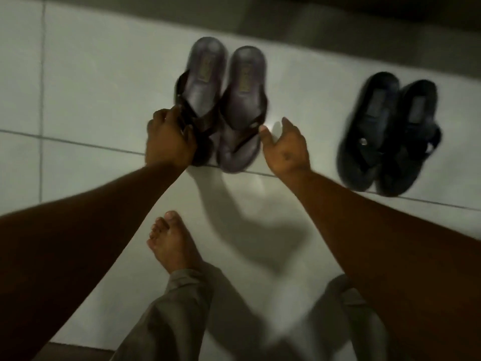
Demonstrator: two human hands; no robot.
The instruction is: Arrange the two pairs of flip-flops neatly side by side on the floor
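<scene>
A brown pair of flip-flops lies on the white tiled floor, heels pointing away from me. My left hand (166, 140) grips the strap and toe end of the left brown flip-flop (201, 82). The right brown flip-flop (243, 100) lies close beside it. My right hand (285, 149) hovers with fingers apart just right of that flip-flop's toe end; its thumb tip is at the edge, and contact is unclear. A black pair of flip-flops (385, 131) lies together further right, slightly angled.
My bare left foot (170, 243) stands on the tiles below the brown pair, with grey trouser legs (166, 316) beneath it. A darker wall base or step (338, 19) runs along the top of the view. Tile joints cross the floor.
</scene>
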